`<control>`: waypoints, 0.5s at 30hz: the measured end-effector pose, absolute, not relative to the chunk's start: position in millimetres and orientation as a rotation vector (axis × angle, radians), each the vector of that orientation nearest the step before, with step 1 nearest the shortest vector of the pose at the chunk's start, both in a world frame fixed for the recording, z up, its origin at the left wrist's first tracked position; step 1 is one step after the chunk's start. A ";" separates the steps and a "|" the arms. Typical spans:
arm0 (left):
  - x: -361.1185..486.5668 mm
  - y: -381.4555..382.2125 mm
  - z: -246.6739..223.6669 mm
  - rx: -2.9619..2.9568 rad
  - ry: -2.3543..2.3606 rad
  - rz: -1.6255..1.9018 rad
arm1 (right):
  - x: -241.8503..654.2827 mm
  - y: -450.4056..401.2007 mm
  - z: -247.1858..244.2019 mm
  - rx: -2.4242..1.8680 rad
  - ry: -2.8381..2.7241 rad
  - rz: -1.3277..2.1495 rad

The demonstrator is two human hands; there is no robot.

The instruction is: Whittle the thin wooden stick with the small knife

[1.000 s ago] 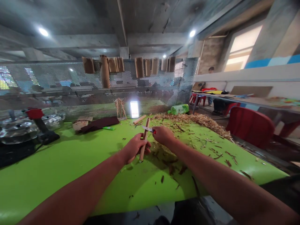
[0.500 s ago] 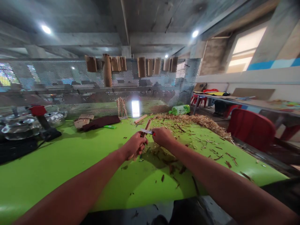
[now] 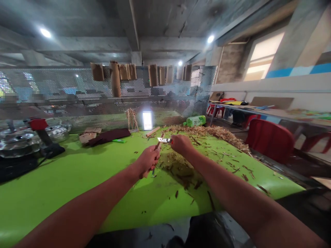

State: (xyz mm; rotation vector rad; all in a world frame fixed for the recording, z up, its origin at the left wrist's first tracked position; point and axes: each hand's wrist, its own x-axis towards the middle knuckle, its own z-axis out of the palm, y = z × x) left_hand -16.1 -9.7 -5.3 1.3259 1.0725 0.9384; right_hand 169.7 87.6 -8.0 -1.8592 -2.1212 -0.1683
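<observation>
My left hand [image 3: 149,160] is wrapped round a thin brown wooden stick [image 3: 158,144], which points up and away over the green table [image 3: 85,179]. In my right hand [image 3: 181,144] is a knife [image 3: 164,140] with a red and dark handle; its bright blade points left and lies across the stick near the upper end. Wood shavings [image 3: 181,167] are scattered beneath and to the right of both hands. The lower end of the stick is hidden by my left fingers.
Ahead are a bright screen [image 3: 147,120], a wooden piece [image 3: 153,131] and a green bottle [image 3: 196,121]. Glass teapots [image 3: 15,141] and a red-topped stand [image 3: 38,124] are at left. A green box cutter [image 3: 119,141] lies by dark cloth [image 3: 110,136]. A red chair [image 3: 270,139] stands right.
The knife has moved slightly up along the stick and its blade has turned. The whole view has shifted a little, with the surroundings sliding left.
</observation>
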 end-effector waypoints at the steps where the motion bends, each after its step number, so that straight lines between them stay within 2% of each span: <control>1: -16.4 -14.1 -5.9 1.356 1.063 0.905 | 183.0 94.8 -6.3 -1.945 -2.041 -0.094; 4: -16.4 -24.5 -8.8 1.425 0.985 0.826 | 225.3 111.9 -1.2 -2.172 -1.780 0.056; 7: -16.7 -21.0 -10.9 1.361 0.930 0.902 | 236.2 114.0 1.1 -2.129 -1.665 0.045; 15: -19.9 -1.9 -10.1 1.198 0.996 1.047 | 147.4 67.0 -6.0 -1.712 -2.147 -0.080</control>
